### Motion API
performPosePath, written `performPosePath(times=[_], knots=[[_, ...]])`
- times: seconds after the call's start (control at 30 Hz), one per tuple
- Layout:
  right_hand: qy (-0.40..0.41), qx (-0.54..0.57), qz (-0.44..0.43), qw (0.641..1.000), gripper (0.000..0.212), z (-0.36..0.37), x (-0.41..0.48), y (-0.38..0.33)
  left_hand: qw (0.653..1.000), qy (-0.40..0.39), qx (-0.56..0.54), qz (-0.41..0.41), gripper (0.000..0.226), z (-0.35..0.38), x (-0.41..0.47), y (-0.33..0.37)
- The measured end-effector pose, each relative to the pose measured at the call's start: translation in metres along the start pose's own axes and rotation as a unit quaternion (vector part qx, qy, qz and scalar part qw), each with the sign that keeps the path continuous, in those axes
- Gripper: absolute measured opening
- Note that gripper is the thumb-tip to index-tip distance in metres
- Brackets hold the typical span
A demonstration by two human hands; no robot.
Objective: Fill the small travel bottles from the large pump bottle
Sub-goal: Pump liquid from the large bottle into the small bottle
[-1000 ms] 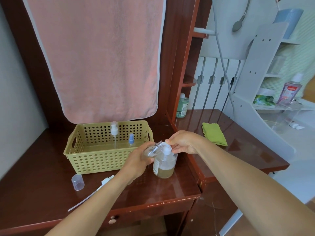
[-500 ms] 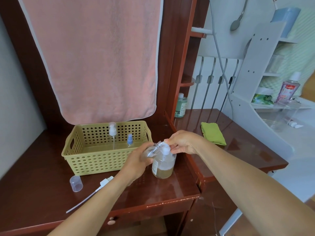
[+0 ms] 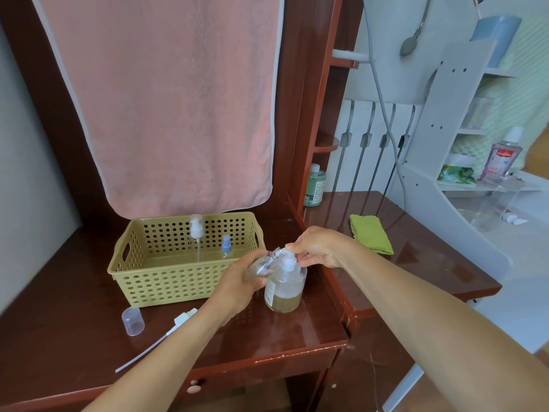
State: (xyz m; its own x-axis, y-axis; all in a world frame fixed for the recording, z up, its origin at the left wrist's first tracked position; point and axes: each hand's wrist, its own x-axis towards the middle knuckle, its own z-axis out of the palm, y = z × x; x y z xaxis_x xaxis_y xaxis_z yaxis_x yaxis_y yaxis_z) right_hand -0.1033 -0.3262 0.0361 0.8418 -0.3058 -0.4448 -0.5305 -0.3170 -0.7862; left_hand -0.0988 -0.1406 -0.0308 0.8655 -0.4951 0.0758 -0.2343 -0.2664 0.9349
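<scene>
Pump bottle (image 3: 284,288): upright on desk (image 3: 74,337), lower centre of frame | left hand (image 3: 237,281): gripping travel bottle (image 3: 261,266), tilted, mouth up at pump head (image 3: 288,264) to catch liquid | right hand (image 3: 315,248): pinching pump head, likely to press and steady.

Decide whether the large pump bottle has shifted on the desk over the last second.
No. The large pump bottle keeps its spot beside the near right corner of the yellow basket; only the view drifted.
</scene>
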Motion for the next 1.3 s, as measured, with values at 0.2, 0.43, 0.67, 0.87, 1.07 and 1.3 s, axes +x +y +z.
performPosePath(times=[0.2,0.43,0.67,0.87,1.07,1.3], knots=[[-0.005,0.012,0.002,1.000,0.042,0.000,0.001,-0.004,1.000,0.002,-0.002,-0.003,0.047,-0.002,0.000,-0.001],[-0.003,0.010,0.006,1.000,0.037,0.001,0.000,0.002,1.000,-0.006,0.002,0.009,0.049,0.001,0.000,0.003],[-0.003,0.015,-0.006,1.000,0.035,-0.001,0.000,-0.005,1.000,0.006,0.004,-0.011,0.051,-0.006,0.000,-0.002],[0.017,0.018,-0.012,1.000,0.035,0.006,0.003,0.004,1.000,-0.004,0.005,0.001,0.050,-0.007,0.000,0.000],[0.008,0.015,-0.003,1.000,0.034,-0.001,-0.002,-0.003,1.000,0.000,0.005,-0.006,0.049,-0.005,-0.002,0.002],[0.016,0.016,-0.001,1.000,0.037,0.007,0.002,0.006,1.000,0.003,-0.003,-0.001,0.048,-0.004,-0.002,0.002]])
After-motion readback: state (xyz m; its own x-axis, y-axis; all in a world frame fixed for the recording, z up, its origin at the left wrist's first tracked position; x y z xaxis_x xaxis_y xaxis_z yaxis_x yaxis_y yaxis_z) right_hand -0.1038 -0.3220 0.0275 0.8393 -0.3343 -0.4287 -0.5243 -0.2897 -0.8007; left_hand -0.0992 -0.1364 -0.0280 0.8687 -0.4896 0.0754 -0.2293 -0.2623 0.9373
